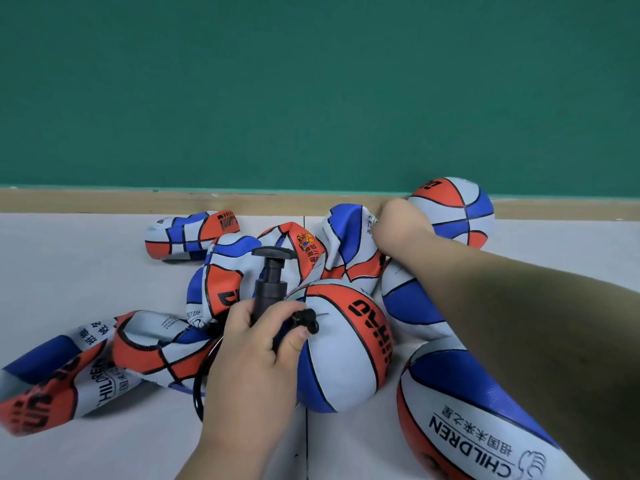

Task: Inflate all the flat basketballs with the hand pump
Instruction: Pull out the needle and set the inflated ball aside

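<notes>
**Basketballs (221,275): four round, a heap still flat**

All are orange, blue and white, and they lie on a pale floor (86,278) by a green wall (311,81) with a wooden skirting (104,202).

Four are round:
- the far ball (453,209), against the skirting;
- the middle ball (346,344);
- the arm-side ball (408,299), partly under the right forearm;
- the near ball (460,420), at the lower right.

The flat ones overlap in a crumpled heap, so their count is unsure: probably five or six. One small flat ball (190,235) lies apart at the upper left. A long flat ball (52,382) stretches to the lower left.

There is one hand pump (268,292). It is black and upright with its T-handle on top, and it stands between the heap and the middle ball. The left hand (256,337) is wrapped round its barrel, thumb beside a black hose fitting (304,322) that lies against the middle ball. A black hose (204,379) loops below that hand. The right hand (398,226) is clenched on the upper edge of a crumpled flat ball (346,233).
</notes>
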